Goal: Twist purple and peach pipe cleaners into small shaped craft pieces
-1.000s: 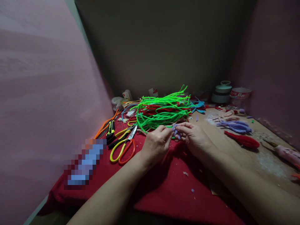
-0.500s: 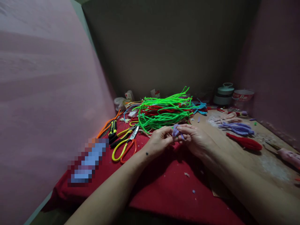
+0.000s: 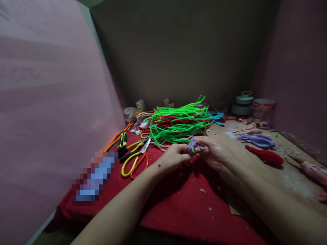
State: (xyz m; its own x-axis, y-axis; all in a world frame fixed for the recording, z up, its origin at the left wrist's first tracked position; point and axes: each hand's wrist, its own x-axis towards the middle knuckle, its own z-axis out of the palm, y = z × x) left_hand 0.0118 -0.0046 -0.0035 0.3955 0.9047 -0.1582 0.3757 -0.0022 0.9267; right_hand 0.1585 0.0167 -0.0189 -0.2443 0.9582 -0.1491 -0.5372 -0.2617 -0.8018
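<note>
A small looped piece of purple pipe cleaner (image 3: 192, 143) is held between my two hands over the red cloth. My left hand (image 3: 176, 154) pinches it from the left, its fingertips pressed together. From the other side my right hand (image 3: 211, 149) grips the upper part with thumb and fingers. A bright green bit (image 3: 193, 150) shows just under the purple loops; what it joins is hidden by the fingers. Just beyond the hands lies a large heap of green pipe cleaners (image 3: 178, 127), with red ones among them.
Scissors (image 3: 139, 158), yellow-handled pliers (image 3: 133, 148) and a yellow-black cutter (image 3: 123, 140) lie to the left on the red cloth (image 3: 178, 211). Purple pipe cleaner loops (image 3: 258, 140) and a red fuzzy piece (image 3: 265, 154) are on the brown board at right. A lidded jar (image 3: 242, 103) stands behind.
My left fingers have shifted slightly down on the purple piece. The green bit beneath it now shows clearly. The rest of the scene has moved only slightly with the camera.
</note>
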